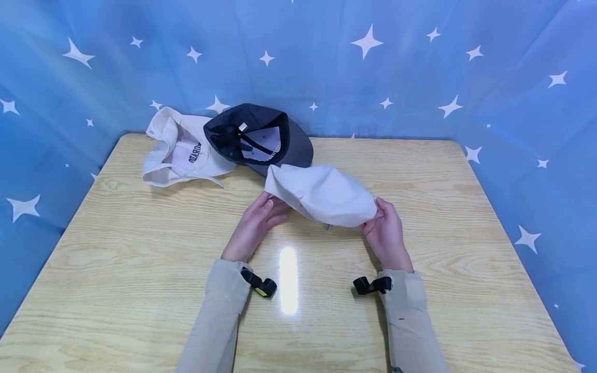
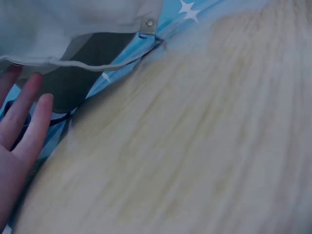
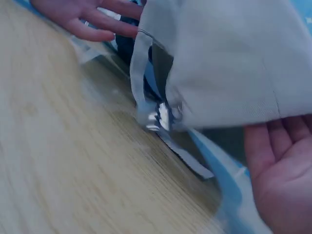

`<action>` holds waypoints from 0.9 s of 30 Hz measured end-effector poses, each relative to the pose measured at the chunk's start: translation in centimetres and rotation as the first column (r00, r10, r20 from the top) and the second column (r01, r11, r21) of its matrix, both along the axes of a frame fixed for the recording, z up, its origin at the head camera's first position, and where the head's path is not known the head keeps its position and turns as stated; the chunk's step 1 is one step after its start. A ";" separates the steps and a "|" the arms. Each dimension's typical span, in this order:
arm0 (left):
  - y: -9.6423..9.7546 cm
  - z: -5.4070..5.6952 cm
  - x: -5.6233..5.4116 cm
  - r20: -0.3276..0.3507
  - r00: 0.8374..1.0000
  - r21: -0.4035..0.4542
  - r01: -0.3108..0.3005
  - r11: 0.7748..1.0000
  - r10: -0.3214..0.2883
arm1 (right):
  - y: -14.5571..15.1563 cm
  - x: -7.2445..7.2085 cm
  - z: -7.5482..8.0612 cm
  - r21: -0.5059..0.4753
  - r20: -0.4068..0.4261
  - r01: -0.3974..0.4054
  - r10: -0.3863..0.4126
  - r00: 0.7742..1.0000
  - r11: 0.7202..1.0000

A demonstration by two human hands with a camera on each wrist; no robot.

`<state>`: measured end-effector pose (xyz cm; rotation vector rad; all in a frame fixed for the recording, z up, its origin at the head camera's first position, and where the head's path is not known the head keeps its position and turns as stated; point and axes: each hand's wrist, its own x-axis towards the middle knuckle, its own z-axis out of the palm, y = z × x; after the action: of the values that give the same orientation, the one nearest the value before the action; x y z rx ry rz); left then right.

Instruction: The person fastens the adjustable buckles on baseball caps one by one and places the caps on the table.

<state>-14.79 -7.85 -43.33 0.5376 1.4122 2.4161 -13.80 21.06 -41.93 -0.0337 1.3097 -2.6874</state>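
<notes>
A white cap [image 1: 326, 197] is held up over the middle of the table, its crown toward me. My right hand [image 1: 387, 233] grips its right edge, fingers tucked under the fabric in the right wrist view. At the opposite end, my left hand [image 1: 254, 225] touches the edge with fingers nearly straight and spread, as the left wrist view shows. A metal buckle [image 3: 163, 117] and a loose strap end [image 3: 187, 158] hang from the cap's back strap. Behind it lies a dark cap [image 1: 298, 142], inside facing up, overlapping another white cap [image 1: 210, 158] with dark lettering inside.
The wooden table [image 1: 140, 290] carries a bright light reflection between my forearms. Its far edge meets a blue curtain [image 1: 317, 67] with white stars, which also borders both sides. Each sleeve cuff has a black wrist camera [image 1: 372, 285] strapped on.
</notes>
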 end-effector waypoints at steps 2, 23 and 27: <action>0.0 -0.1 -0.1 0.007 1.000 0.016 0.002 1.000 -0.002 | 0.3 0.1 -0.1 -0.035 -0.042 -0.046 0.044 0.998 0.998; -0.5 -0.6 -0.2 0.111 0.993 0.357 -0.015 0.934 -0.026 | -0.9 0.5 0.4 0.118 -0.107 -0.204 0.216 0.970 0.972; -0.5 -0.7 -0.3 0.092 0.994 0.373 0.013 0.928 -0.051 | -1.0 0.6 0.4 0.142 -0.058 -0.225 0.235 0.970 0.964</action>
<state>-15.06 -8.33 -44.07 0.5088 0.8968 2.6565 -13.16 20.03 -41.50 -0.2561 1.4092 -2.4207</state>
